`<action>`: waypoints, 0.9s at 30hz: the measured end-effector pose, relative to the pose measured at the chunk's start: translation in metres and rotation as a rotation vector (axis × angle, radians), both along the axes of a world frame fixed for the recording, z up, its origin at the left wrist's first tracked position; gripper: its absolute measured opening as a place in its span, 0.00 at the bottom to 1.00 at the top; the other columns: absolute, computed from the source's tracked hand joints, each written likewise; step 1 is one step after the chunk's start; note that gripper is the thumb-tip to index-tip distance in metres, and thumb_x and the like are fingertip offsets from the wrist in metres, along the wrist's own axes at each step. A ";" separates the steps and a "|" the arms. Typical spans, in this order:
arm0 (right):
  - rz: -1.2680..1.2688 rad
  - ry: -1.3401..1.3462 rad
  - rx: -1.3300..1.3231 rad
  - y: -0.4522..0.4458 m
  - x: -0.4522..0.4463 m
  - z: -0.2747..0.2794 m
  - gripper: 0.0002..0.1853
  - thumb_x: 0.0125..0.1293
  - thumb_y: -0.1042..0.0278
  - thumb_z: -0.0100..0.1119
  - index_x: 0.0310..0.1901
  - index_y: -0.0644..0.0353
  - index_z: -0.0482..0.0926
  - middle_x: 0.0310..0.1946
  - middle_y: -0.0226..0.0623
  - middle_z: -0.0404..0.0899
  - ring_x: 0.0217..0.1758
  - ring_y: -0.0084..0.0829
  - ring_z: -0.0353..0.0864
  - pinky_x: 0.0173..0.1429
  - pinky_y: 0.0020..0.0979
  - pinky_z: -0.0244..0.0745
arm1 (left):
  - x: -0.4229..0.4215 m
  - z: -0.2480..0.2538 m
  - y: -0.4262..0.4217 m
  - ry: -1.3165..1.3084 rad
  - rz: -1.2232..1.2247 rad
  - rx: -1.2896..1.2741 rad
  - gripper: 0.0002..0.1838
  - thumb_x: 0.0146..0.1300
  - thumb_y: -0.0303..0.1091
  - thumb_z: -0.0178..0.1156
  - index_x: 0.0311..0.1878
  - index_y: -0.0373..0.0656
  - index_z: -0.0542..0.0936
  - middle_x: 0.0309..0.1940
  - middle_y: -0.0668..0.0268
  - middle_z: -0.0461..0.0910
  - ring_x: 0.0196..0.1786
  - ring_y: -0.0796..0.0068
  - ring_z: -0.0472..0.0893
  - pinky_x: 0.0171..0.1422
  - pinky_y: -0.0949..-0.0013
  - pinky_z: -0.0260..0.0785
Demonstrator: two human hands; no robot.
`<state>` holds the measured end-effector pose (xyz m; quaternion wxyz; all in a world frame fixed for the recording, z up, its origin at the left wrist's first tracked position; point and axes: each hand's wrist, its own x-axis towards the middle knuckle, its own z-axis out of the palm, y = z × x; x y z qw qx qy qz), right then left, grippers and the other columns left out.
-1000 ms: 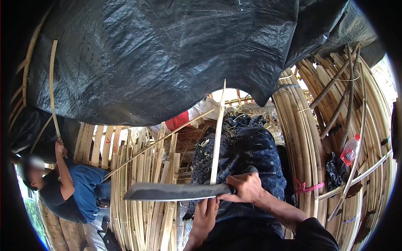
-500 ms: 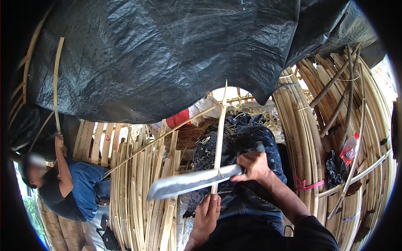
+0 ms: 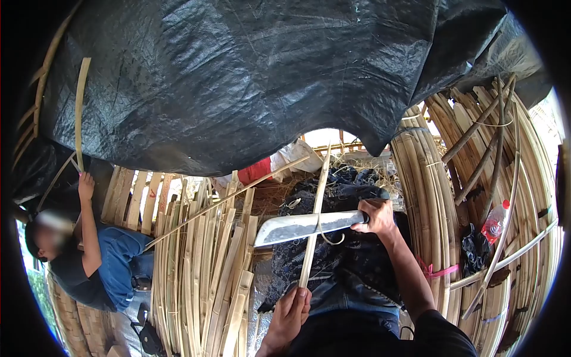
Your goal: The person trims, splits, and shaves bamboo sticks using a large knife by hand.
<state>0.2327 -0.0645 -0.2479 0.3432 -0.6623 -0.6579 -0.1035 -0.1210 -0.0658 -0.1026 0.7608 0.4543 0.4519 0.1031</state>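
My left hand grips the lower end of a pale bamboo strip, which points up and away from me to a narrow tip. The handle of a machete is wrapped in the fingers of my right hand. Its broad blade lies across the strip, pointing left. A thin curled shaving hangs from the strip beside the blade. Under both lies a dark patterned cloth over my lap, with bits of shavings on it.
Several split bamboo strips stand at the left, and bundled bamboo at the right, tied with pink string. A co-worker at far left holds a long strip. Black plastic sheeting hangs overhead. A plastic bottle rests at right.
My right hand and the machete have moved up and right, farther along the strip. A curled shaving now hangs by the blade. The co-worker's raised hand is higher on their strip.
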 end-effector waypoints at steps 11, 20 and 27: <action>0.028 0.025 0.146 0.023 0.023 -0.006 0.36 0.60 0.20 0.60 0.25 0.53 0.77 0.17 0.34 0.76 0.20 0.42 0.80 0.28 0.43 0.73 | -0.038 0.020 -0.006 0.136 0.146 -0.075 0.21 0.85 0.52 0.44 0.35 0.52 0.70 0.21 0.79 0.60 0.20 0.85 0.57 0.25 0.75 0.50; -0.407 0.839 0.464 0.038 0.062 0.014 0.28 0.84 0.53 0.40 0.25 0.62 0.71 0.15 0.29 0.66 0.16 0.22 0.68 0.21 0.30 0.59 | -0.104 0.020 -0.015 0.221 0.381 -0.019 0.21 0.84 0.53 0.45 0.35 0.52 0.71 0.21 0.79 0.61 0.20 0.86 0.57 0.25 0.75 0.49; -0.189 1.244 0.124 0.040 -0.054 0.098 0.32 0.85 0.43 0.37 0.27 0.60 0.72 0.15 0.30 0.69 0.15 0.22 0.68 0.19 0.26 0.61 | -0.070 0.007 -0.010 0.156 0.265 0.010 0.21 0.84 0.53 0.46 0.35 0.52 0.72 0.21 0.79 0.62 0.21 0.86 0.58 0.25 0.76 0.49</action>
